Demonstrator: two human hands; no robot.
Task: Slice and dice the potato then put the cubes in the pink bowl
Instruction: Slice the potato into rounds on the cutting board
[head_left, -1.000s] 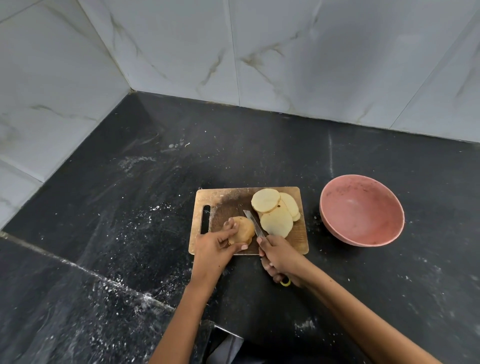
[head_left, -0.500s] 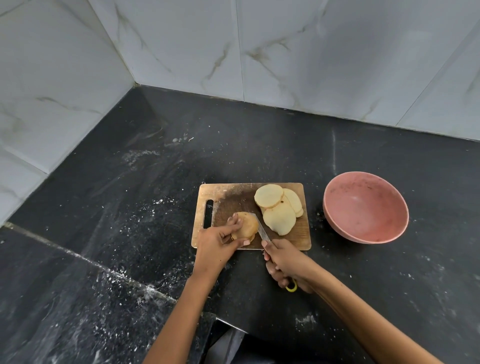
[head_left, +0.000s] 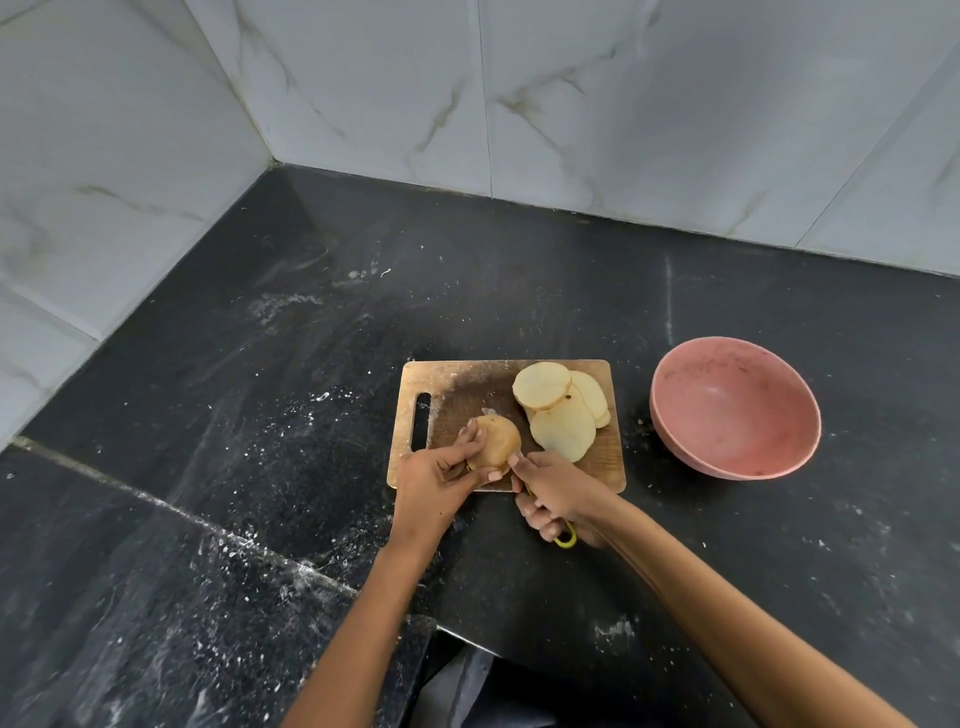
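Observation:
On a small wooden cutting board (head_left: 447, 379) my left hand (head_left: 436, 478) grips the remaining end piece of the potato (head_left: 496, 441) near the board's front edge. Just right of it my right hand (head_left: 558, 491) holds a knife (head_left: 566, 538) with a yellow-green handle; the blade is hidden behind my fingers and the potato. Several round potato slices (head_left: 563, 415) lie overlapped on the right half of the board. The pink bowl (head_left: 735, 413) stands to the right of the board with nothing in it.
Everything rests on a black stone counter (head_left: 260, 415) dusted with white specks. Marble-tiled walls (head_left: 623, 104) close it off at the back and left. The counter's front edge runs below my forearms.
My right hand has drawn the knife back toward me, so the blade that showed beside the potato is now hidden. The left hand keeps its hold on the potato piece.

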